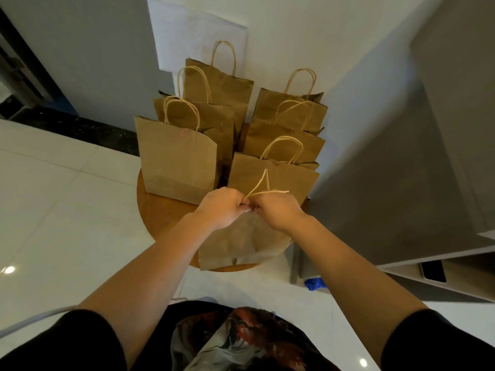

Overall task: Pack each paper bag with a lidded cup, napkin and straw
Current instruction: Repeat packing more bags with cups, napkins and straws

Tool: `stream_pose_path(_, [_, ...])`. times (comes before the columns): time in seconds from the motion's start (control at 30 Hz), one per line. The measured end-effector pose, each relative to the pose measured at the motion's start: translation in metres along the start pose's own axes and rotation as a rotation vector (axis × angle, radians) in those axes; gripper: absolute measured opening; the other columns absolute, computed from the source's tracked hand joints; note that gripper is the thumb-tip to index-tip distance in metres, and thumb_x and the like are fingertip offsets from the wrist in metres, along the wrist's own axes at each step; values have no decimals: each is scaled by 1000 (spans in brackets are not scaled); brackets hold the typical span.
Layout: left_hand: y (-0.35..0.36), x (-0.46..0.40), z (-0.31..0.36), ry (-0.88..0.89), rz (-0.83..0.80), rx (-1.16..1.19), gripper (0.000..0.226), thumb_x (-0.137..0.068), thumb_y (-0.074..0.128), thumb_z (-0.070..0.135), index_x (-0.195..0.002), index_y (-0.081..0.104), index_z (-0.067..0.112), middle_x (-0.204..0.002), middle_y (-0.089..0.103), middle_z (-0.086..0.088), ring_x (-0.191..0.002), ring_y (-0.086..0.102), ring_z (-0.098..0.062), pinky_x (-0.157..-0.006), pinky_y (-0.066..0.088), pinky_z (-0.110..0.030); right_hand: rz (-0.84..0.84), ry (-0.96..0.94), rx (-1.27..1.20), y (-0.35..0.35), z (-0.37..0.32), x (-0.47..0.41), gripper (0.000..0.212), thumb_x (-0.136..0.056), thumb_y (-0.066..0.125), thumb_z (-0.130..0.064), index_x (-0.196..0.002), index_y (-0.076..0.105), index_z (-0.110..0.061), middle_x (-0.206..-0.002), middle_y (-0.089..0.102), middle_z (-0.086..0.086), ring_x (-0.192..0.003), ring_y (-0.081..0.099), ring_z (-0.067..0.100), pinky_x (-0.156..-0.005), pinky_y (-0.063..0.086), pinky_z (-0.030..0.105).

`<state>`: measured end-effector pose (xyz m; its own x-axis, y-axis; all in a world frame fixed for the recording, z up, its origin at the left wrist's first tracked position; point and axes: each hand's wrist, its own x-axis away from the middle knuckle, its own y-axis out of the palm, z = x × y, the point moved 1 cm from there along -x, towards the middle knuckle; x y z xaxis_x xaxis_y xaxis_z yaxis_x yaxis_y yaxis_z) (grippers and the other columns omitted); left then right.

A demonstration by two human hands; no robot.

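Observation:
Several brown paper bags with twine handles stand in two rows on a round wooden table. The nearest bag stands at the table's front edge, its top pinched together. My left hand and my right hand meet over that top, both closed on its folded rim where the twine handles stick out. The front-left bag has a pink clip on its rim. No cup, napkin or straw shows; the bags' insides are hidden.
A grey cabinet rises close on the right, with a lower shelf holding a dark phone. A blue object lies on the white tiled floor. A white panel leans on the wall behind the bags.

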<state>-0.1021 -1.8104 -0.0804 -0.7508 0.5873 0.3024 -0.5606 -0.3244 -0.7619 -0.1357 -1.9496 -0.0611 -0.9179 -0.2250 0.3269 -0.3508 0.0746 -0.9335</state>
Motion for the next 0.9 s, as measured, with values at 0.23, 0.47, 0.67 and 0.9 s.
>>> stream_pose_path(0.23, [-49, 22, -65, -165, 67, -78, 28, -96, 48, 37, -94, 68, 17, -90, 67, -5, -86, 62, -22, -86, 49, -41, 63, -13, 15, 0, -71, -59, 33, -98, 42, -15, -123, 56, -28, -110, 59, 6, -103, 57, 28, -69, 38, 32])
stream_pose_path(0.47, [-86, 36, -109, -280, 314, -304, 24, -98, 43, 23, -97, 66, 20, -104, 64, -4, -112, 50, -24, -108, 22, -42, 111, 49, 27, -16, -132, -101, 29, -96, 35, -5, -112, 59, -11, -115, 58, 10, -106, 58, 33, -70, 39, 34])
stream_pose_path(0.67, [-86, 36, -122, -276, 485, -27, 13, -94, 51, 17, -93, 64, 15, -96, 64, -6, -95, 58, -23, -89, 47, -37, 85, 71, -38, -13, -141, -113, 26, -94, 42, -1, -109, 61, -10, -111, 61, 9, -100, 60, 30, -67, 41, 32])
stream_pose_path(0.9, [-65, 64, -103, -476, 590, 134, 53, -90, 60, 34, -136, 42, 14, -134, 49, -6, -124, 46, -24, -102, 42, -38, 199, -240, -403, -16, -125, -83, 29, -94, 50, -11, -121, 61, -11, -124, 59, 5, -114, 55, 20, -96, 47, 32])
